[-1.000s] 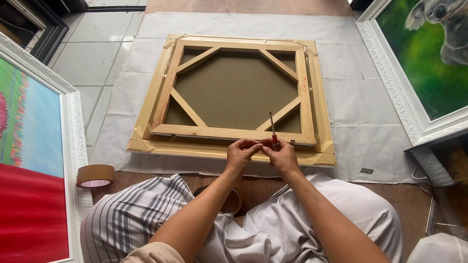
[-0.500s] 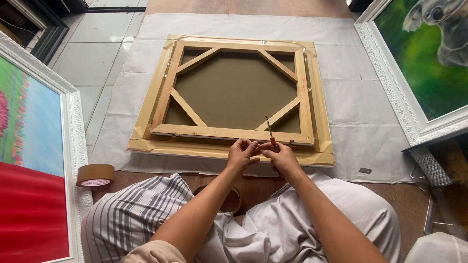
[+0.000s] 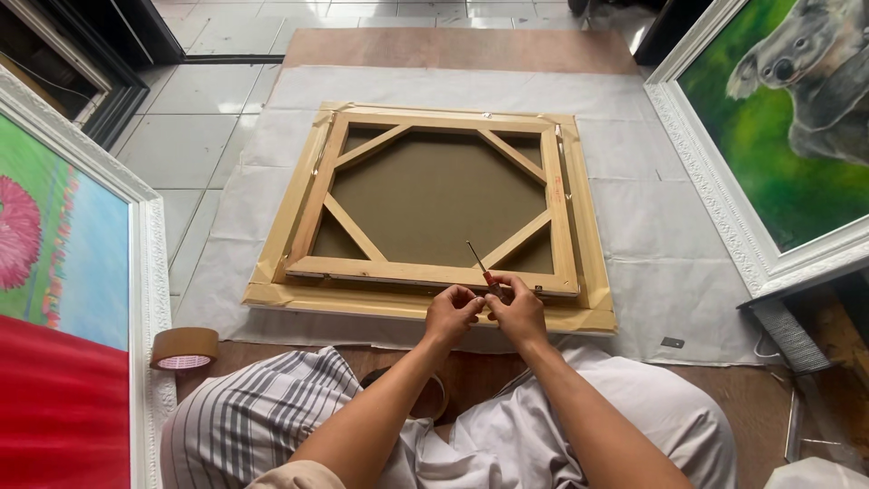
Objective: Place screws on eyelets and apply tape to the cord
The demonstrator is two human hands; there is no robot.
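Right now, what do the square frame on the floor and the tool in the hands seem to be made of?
The stretcher frame looks like pale unfinished wood, with visible grain and no paint. The screwdriver seems to have a thin dark metal shaft and a red handle, probably plastic. The right hand and the left hand hold it.

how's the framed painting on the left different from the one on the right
The left painting shows a pink flower above a red band with blue and green behind; the right painting shows a grey koala on green. The left painting is cut off by the picture's left edge, the right painting by its right edge. Both have ornate white frames and flank the wooden stretcher frame.
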